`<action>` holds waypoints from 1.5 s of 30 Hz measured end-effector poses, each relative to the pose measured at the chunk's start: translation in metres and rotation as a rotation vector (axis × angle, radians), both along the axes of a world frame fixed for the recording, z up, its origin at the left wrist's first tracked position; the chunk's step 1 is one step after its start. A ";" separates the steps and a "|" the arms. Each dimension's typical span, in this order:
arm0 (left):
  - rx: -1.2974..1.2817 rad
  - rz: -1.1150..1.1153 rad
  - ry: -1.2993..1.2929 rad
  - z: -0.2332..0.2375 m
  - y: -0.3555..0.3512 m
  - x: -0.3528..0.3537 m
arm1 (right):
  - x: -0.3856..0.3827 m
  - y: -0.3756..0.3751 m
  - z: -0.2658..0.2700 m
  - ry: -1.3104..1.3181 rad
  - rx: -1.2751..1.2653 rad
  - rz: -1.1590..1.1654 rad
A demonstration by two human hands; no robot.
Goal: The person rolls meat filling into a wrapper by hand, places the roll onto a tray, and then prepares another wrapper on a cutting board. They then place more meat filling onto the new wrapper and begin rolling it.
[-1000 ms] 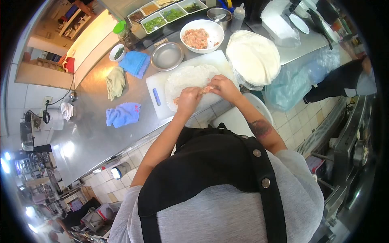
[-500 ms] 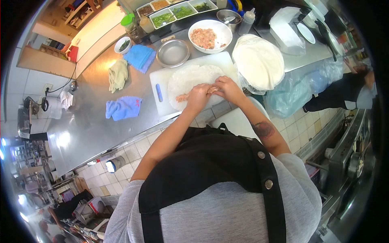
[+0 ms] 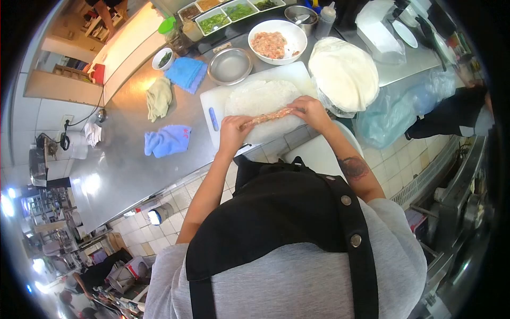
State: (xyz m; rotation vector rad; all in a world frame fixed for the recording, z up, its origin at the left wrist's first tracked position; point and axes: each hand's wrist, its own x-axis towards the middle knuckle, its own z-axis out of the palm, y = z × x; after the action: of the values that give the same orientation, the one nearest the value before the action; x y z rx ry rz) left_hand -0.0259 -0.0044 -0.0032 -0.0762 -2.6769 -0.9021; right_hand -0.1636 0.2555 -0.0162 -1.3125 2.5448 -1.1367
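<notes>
A long strip of pink minced meat [image 3: 270,116] lies across the near part of a thin, pale dough sheet [image 3: 260,91]. My left hand [image 3: 232,132] is closed with its fingertips at the strip's left end. At the opposite end, my right hand [image 3: 312,111] pinches with thumb and fingers. Whether the fingers also grip the dough's edge is hidden. Under the sheet is a white cutting board [image 3: 210,100] with a blue-lined handle slot. Behind it, a white bowl [image 3: 300,48] holds more minced meat, beside a round metal dish [image 3: 230,66].
Right of the board, a stack of pale dough sheets [image 3: 344,74] rests on plastic. Blue cloths [image 3: 187,74] and a greenish cloth [image 3: 158,100] lie on the steel counter [image 3: 119,170]. Trays of chopped greens [image 3: 238,11] line the back. Another person's dark clothing [image 3: 446,114] shows at right.
My hands have moved apart, the left one leftward and the right slightly right. The meat between them now forms a longer, more even strip. Another person's arm has appeared at the top left.
</notes>
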 end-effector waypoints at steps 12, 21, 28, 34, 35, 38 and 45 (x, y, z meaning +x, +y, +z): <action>0.239 0.316 -0.039 -0.004 0.004 0.032 | 0.001 -0.002 0.023 -0.126 0.051 -0.190; 0.217 0.369 -0.040 0.004 0.007 0.041 | -0.080 -0.030 0.084 -0.043 0.042 -0.270; 0.276 0.333 -0.067 0.013 0.004 0.055 | -0.179 -0.069 0.073 0.271 0.925 0.136; 0.408 0.340 -0.156 0.018 0.009 0.059 | -0.200 -0.079 0.053 0.185 0.928 0.222; 0.420 0.345 -0.160 0.016 0.010 0.060 | -0.203 -0.078 0.050 0.191 0.932 0.227; 0.321 0.326 -0.127 0.011 0.008 0.061 | -0.199 -0.078 0.050 0.130 0.783 0.313; 0.339 0.321 -0.122 0.011 0.008 0.057 | -0.188 -0.074 0.070 0.065 0.561 0.280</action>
State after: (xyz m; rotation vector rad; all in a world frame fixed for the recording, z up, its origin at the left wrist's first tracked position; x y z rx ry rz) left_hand 0.0313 0.0039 0.0074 0.4833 -2.4966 -1.2633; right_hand -0.3517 0.1819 0.0539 -1.4825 2.3540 -0.2991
